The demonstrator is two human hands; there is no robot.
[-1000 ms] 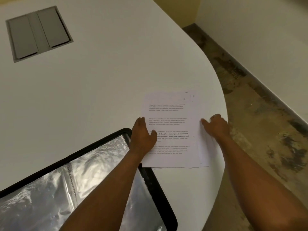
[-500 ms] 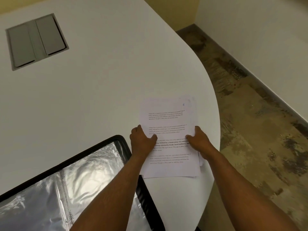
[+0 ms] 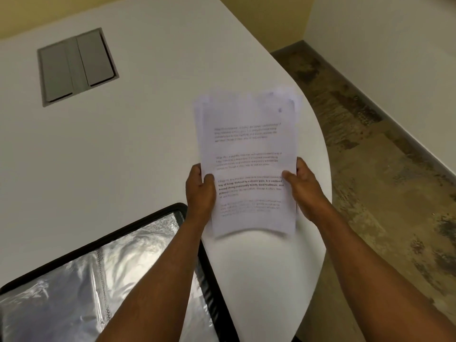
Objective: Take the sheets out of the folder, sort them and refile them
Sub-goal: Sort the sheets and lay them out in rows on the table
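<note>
- Lifted off the table point(image 3: 123, 156) since half a second ago: sheets point(image 3: 249, 149), now held tilted above its rounded edge.
- Pinched at both side edges, thumbs on top: left hand point(image 3: 199, 191), right hand point(image 3: 303, 188).
- Fanned, uneven top corners; could slip out and drop to the floor point(image 3: 370, 169) if squared carelessly.
- Lying open at lower left: folder point(image 3: 204, 267), plastic sleeves showing.
- Set into the white tabletop: grey hatch point(image 3: 76, 66).

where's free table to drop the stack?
Bare white table between the grey hatch, the open folder and the curved right edge. Crowded near the person: left hand and right hand grip the sheets beside the folder's corner.
</note>
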